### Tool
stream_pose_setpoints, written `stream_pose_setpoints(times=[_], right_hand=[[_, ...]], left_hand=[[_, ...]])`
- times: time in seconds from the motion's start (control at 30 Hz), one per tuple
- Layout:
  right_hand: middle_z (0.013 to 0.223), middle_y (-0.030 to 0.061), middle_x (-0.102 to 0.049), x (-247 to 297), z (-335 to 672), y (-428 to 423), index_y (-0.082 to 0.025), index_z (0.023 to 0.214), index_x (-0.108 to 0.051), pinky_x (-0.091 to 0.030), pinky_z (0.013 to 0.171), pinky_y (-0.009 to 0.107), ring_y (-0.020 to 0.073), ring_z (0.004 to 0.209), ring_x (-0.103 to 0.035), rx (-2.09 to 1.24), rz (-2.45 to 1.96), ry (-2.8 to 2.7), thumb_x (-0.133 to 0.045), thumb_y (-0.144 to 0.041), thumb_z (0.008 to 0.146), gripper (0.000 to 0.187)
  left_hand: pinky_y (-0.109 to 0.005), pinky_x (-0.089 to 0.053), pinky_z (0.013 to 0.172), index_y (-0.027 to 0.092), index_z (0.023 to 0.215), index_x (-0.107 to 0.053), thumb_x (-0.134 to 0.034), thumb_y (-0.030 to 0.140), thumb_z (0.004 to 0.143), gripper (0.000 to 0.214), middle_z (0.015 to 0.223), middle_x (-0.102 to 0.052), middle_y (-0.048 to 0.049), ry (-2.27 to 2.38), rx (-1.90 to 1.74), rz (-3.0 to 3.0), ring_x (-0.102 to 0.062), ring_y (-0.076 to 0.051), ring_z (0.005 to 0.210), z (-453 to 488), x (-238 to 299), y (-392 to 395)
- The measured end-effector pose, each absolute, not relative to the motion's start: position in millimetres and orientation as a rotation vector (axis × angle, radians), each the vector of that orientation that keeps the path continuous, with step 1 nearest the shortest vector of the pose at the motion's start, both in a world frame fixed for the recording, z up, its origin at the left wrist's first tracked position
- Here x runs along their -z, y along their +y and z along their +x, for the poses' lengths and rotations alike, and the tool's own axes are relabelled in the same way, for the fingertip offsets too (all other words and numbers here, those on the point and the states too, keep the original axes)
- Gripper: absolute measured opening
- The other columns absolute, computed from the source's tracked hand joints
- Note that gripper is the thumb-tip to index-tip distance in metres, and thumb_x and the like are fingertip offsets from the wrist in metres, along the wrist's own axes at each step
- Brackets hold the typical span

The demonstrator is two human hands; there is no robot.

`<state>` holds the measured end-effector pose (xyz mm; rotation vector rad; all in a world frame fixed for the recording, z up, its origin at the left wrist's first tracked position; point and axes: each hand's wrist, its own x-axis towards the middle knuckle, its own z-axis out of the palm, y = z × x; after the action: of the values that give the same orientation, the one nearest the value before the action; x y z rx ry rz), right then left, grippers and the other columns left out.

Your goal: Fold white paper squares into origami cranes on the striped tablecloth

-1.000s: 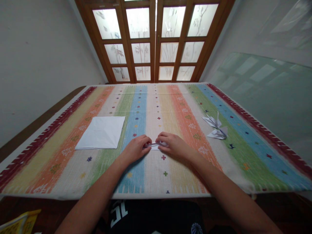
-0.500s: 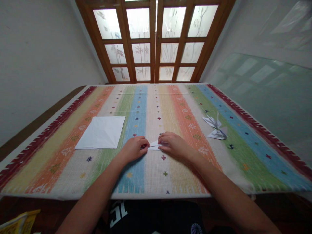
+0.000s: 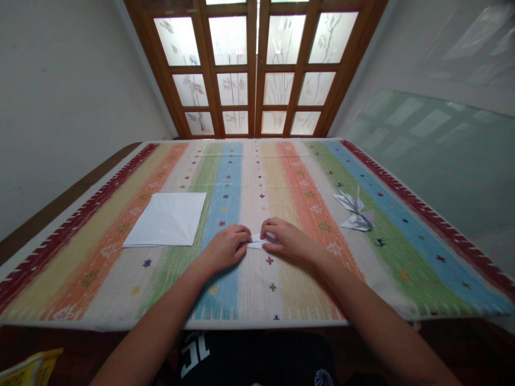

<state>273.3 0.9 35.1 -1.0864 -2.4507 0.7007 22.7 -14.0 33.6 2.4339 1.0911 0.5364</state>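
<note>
A small folded piece of white paper lies on the striped tablecloth in front of me, mostly covered by my fingers. My left hand has its fingers curled and presses on the paper's left end. My right hand is curled too, pinching the paper's right end against the cloth. The two hands almost touch over the fold.
A stack of white square sheets lies to the left of my hands. Two finished white paper cranes sit to the right. Wooden glazed doors stand beyond the table's far edge. A yellow packet lies at the bottom left.
My hands have closed in slightly on the folded paper and press it flatter. Nothing else on the table has moved.
</note>
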Motion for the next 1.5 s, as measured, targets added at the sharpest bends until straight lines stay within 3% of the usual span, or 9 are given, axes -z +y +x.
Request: stream_pose_setpoints(times=[0.17, 0.4, 0.6, 0.77, 0.87, 0.97, 1.1, 1.27, 1.5], right_hand=[[0.108, 0.0055, -0.066, -39.4, 272.0, -2.6, -0.021, 0.096, -0.073, -0.05, 0.085, 0.031, 0.0183, 0.09, -0.064, -0.75, -1.087, -2.435, -0.076, -0.014, 0.086, 0.012], [0.11, 0.0057, -0.065, -35.9, 269.7, -2.1, -0.021, 0.09, -0.067, -0.051, 0.086, 0.03, 0.0182, 0.093, -0.064, -0.809, -0.982, -2.377, -0.071, -0.011, 0.085, 0.012], [0.076, -0.0016, -0.064, -35.3, 268.6, -3.5, -0.022, 0.083, -0.061, -0.04, 0.066, 0.027, 0.016, 0.07, -0.057, -0.882, -1.114, -2.344, -0.071, -0.012, 0.08, 0.015], [0.087, 0.0005, -0.072, -37.3, 277.8, 1.4, -0.023, 0.109, -0.063, -0.044, 0.066, 0.027, 0.0169, 0.072, -0.063, -1.035, -1.088, -2.205, -0.077, -0.024, 0.081, 0.032], [0.1, 0.0038, -0.076, -38.2, 289.2, 10.9, -0.026, 0.127, -0.058, -0.055, 0.081, 0.033, 0.0217, 0.09, -0.073, -1.234, -1.003, -1.92, -0.084, -0.035, 0.079, 0.056], [0.121, 0.0092, -0.073, -39.1, 298.4, 18.5, -0.029, 0.121, -0.057, -0.06, 0.085, 0.039, 0.0236, 0.101, -0.073, -1.292, -0.997, -1.474, -0.082, -0.05, 0.083, 0.05], [0.117, 0.0082, -0.072, -38.6, 293.0, 15.1, -0.026, 0.103, -0.062, -0.061, 0.089, 0.04, 0.0226, 0.098, -0.073, -1.583, -0.854, -1.306, -0.084, -0.062, 0.082, 0.047], [0.1, 0.0064, -0.078, -30.6, 261.9, 3.8, -0.021, 0.101, -0.073, -0.059, 0.086, 0.036, 0.0208, 0.089, -0.073, -1.715, -0.78, -1.349, -0.1, -0.044, 0.065, 0.051], [0.092, 0.0046, -0.077, -19.8, 247.7, 3.0, -0.022, 0.099, -0.079, -0.057, 0.083, 0.034, 0.0196, 0.085, -0.07, -1.693, -0.726, -1.13, -0.097, -0.038, 0.069, 0.039]], left_hand=[[-0.044, -0.055, 0.103, 0.019, 0.106, -0.074, -0.061, 0.022, 0.099, 0.014, 0.119, -0.076, -0.0116, 1.016, -0.556, 2.459, -0.07, -0.027, 0.112, 34.9, -31.3, -17.9], [-0.038, -0.057, 0.093, 0.019, 0.097, -0.071, -0.061, 0.021, 0.099, 0.011, 0.107, -0.073, -0.0086, 1.07, -0.568, 2.435, -0.07, -0.022, 0.099, 41.7, -28.8, -16.8], [-0.035, -0.055, 0.09, 0.019, 0.096, -0.068, -0.063, 0.018, 0.097, 0.005, 0.109, -0.071, -0.0077, 1.0, -0.606, 2.364, -0.069, -0.02, 0.096, 39.2, -28.9, -16.8], [-0.032, -0.053, 0.084, 0.018, 0.091, -0.071, -0.07, 0.015, 0.089, 0.004, 0.097, -0.074, -0.0053, 1.035, -0.723, 2.17, -0.067, -0.019, 0.088, 39.9, -29.3, -15.0], [-0.031, -0.053, 0.081, 0.017, 0.088, -0.073, -0.077, 0.024, 0.086, 0.008, 0.096, -0.076, -0.0059, 1.071, -0.847, 1.924, -0.067, -0.018, 0.084, 37.7, -29.4, -11.6], [-0.031, -0.054, 0.082, 0.017, 0.086, -0.07, -0.083, 0.035, 0.082, 0.023, 0.099, -0.075, -0.0067, 1.044, -1.004, 1.654, -0.069, -0.018, 0.086, 33.9, -29.0, -7.3], [-0.032, -0.056, 0.086, 0.018, 0.09, -0.067, -0.087, 0.043, 0.078, 0.034, 0.101, -0.073, -0.0053, 1.031, -1.178, 1.413, -0.07, -0.018, 0.091, 32.3, -28.1, -4.3], [-0.031, -0.057, 0.086, 0.018, 0.09, -0.068, -0.09, 0.046, 0.076, 0.038, 0.107, -0.074, -0.0067, 0.973, -1.179, 1.357, -0.07, -0.019, 0.092, 38.1, -27.6, -6.8], [-0.031, -0.058, 0.085, 0.019, 0.1, -0.072, -0.075, 0.037, 0.091, 0.02, 0.118, -0.072, -0.01, 0.959, -1.132, 1.605, -0.071, -0.019, 0.093, 48.3, -27.1, -11.9]])
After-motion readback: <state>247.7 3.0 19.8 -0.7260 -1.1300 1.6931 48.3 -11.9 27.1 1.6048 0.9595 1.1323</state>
